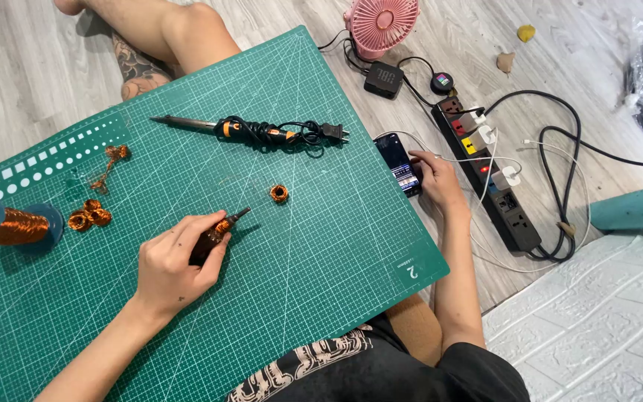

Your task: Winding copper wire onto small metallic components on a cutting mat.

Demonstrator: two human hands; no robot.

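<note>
Between left hand point(176, 264) fingers point(213, 249) — small tool point(221, 229), tip protruding.

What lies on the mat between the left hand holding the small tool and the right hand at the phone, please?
In the head view, between the left hand and the right hand lies one small copper coil on the green cutting mat; otherwise bare mat.

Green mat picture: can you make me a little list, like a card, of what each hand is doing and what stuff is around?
Left hand: holds a small dark tool, tip on the mat
Right hand: touches a phone at the mat's right edge
Loose coil: alone, mid-mat
Soldering iron: lying at the top, cord wrapped round it
Wire spool: left edge, small coils beside it
Off the mat: power strip, pink fan
</note>
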